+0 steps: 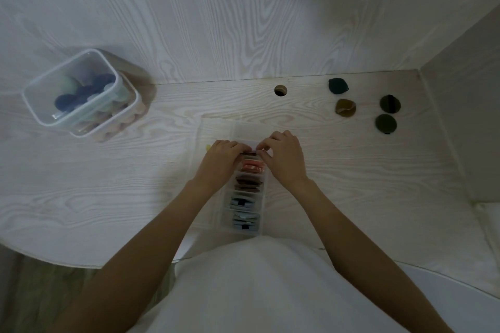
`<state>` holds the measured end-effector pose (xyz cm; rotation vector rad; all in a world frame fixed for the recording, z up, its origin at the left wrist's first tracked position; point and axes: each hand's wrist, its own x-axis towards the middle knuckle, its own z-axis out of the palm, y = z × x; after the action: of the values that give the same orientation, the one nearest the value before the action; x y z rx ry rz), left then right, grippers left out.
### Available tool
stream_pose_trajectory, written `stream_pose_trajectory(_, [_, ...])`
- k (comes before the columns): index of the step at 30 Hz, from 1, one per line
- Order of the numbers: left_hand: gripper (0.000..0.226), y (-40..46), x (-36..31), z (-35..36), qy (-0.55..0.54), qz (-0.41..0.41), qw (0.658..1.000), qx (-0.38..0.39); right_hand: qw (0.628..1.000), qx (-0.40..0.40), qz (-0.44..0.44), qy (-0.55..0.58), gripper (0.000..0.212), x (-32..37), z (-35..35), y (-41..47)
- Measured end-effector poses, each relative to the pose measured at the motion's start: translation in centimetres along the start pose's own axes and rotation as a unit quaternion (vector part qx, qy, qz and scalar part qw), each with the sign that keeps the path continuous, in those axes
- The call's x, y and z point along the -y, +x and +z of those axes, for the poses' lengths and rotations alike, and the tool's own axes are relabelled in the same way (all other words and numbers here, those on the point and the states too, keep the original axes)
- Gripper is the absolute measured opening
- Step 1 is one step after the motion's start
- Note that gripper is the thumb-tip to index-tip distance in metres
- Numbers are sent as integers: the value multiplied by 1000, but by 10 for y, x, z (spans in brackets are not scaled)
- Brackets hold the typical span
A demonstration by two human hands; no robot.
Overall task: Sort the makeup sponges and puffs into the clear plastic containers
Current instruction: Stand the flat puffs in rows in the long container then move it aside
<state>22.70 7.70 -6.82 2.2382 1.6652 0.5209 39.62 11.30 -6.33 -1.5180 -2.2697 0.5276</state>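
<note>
Working at the far end of a long clear plastic divided organiser [261,194], the left hand [220,161] & right hand [282,157] are seen close together, fingers curled & meeting over a small dark item at approx. the top occupied compartment. What exactly is pinched can't be told; it is mostly hidden by the fingertips, so the grip on either side is unclear.

The organiser is laid lengthwise on the pale wood-grain desk [351,184], running from near the person's white top [257,292] away toward the hands. Its compartments are filled w/ puffs stood on edge: coral-orange puffs [251,166] just below the hands, dark brown puffs [247,184] next, then two sections of grey-blue puffs w/ black straps [244,213] nearest the body.

At far left a rectangular clear plastic tub [78,94] is seen, tilted in the wide-angle view, holding navy & pale green sponges plus pinkish ones lower down.

Loose on the desk at far right, well apart from the hands: a dark teal round puff [337,86], a mustard-brown round puff [345,107], a dark olive round puff w/ black strap [390,103] & another dark olive round puff [386,123]. A round cable hole [280,90] is cut in the desk near the back wall.
</note>
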Motion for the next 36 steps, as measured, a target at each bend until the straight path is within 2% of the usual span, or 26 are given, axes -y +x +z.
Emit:
stream_pose_trajectory(3, [21,14,-11,6,2,17,1000,-4,998,-58,24,30,10,-27,-18,-14])
stream_pose_trajectory(6, [19,29,-29,13,10,46,999,-5,993,-76,84,30,16,-68,-42,-26])
stream_pose_trajectory(11, [16,56,-57,32,17,49,999,-8,987,-54,150,13,23,-144,-73,-23])
stream_pose_trajectory(16, [24,72,-83,44,7,7,1000,3,989,2,148,-13,31,-188,-77,29])
stream_pose_trajectory(20, [23,74,-103,54,13,-15,1000,9,985,51,162,-40,27,-206,-64,56])
stream_pose_trajectory(23, [21,74,-118,61,19,-18,1000,0,984,5,178,20,20,-211,-59,60])
stream_pose_trajectory(26, [21,75,-129,67,23,-13,1000,-10,966,-30,222,127,11,-212,-66,55])
stream_pose_trajectory(29, [18,76,-135,72,28,-20,999,-21,961,-57,183,201,22,-207,-82,35])
stream_pose_trajectory(32, [16,76,-137,75,31,-27,999,-26,946,-63,139,285,19,-192,-100,8])
stream_pose_trajectory(34, [17,75,-138,75,30,-26,999,-28,949,-61,96,294,14,-180,-109,-10])
stream_pose_trajectory(36, [21,76,-138,74,29,-26,999,-25,965,-73,24,250,8,-169,-115,-22])
